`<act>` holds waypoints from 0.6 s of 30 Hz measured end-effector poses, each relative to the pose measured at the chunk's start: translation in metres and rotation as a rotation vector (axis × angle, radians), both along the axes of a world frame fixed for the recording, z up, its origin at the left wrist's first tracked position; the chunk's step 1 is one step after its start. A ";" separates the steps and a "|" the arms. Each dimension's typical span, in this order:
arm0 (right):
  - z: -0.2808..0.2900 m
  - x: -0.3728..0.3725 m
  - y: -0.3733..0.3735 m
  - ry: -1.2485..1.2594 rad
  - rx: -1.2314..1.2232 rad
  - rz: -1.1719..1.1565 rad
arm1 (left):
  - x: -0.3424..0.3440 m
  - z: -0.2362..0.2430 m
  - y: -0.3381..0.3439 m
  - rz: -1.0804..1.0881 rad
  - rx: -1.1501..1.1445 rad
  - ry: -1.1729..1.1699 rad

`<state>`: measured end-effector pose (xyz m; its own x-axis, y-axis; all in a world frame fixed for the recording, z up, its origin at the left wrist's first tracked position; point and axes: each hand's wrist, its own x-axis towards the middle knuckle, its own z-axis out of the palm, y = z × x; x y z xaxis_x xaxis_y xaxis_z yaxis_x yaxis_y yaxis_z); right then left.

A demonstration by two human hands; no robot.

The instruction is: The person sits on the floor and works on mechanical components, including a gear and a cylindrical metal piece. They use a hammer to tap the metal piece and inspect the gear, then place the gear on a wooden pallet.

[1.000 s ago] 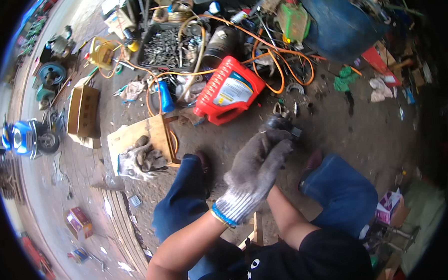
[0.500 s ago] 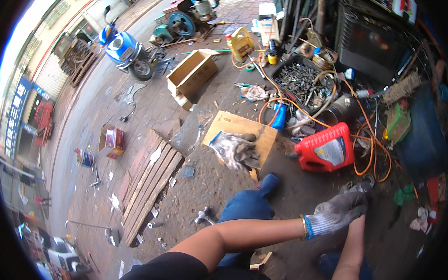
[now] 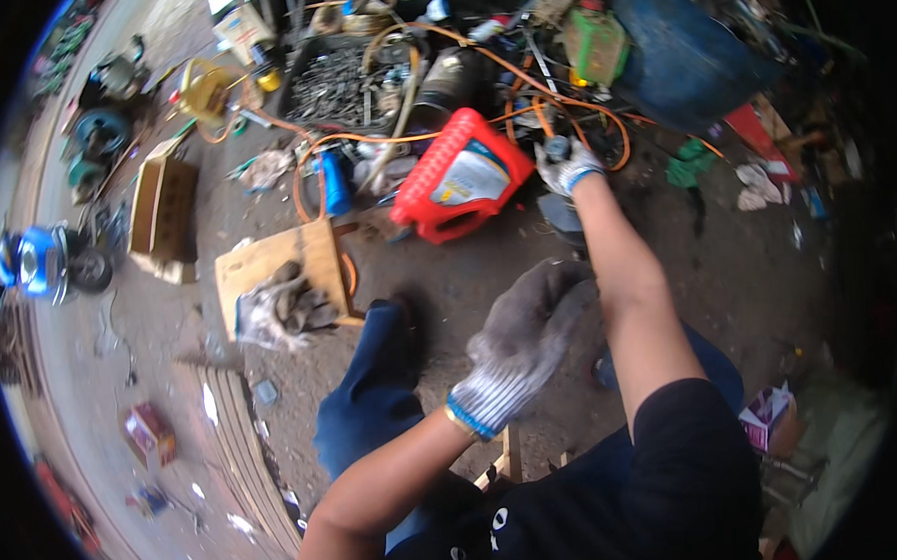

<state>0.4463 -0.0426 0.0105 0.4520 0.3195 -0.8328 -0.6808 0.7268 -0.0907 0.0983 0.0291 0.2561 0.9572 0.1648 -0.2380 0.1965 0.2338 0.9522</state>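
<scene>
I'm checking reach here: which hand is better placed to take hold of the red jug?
Probably the right hand: it is stretched out beside the red jug, among the orange cables. The left hand hangs back near the knees.

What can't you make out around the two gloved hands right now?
Head view only:
- Right hand: grips a small dark object, too small and glove-covered to identify.
- Left hand: its palm side is turned away, so any contents are hidden.
- Red plastic jug: label too blurred to tell.
- Grey metal parts in the black tray: too small to tell apart.
</scene>
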 end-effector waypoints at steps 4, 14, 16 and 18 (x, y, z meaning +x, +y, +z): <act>-0.018 0.031 0.024 -0.095 -0.045 -0.078 | 0.007 0.020 0.006 -0.033 0.040 0.077; -0.021 0.037 0.043 -0.176 0.159 -0.165 | 0.014 0.036 0.016 -0.130 0.054 0.207; -0.020 0.039 0.045 -0.218 0.141 -0.138 | 0.011 0.040 0.016 -0.133 0.059 0.247; -0.021 0.043 0.045 -0.107 0.139 -0.162 | 0.006 0.042 0.019 -0.140 0.066 0.287</act>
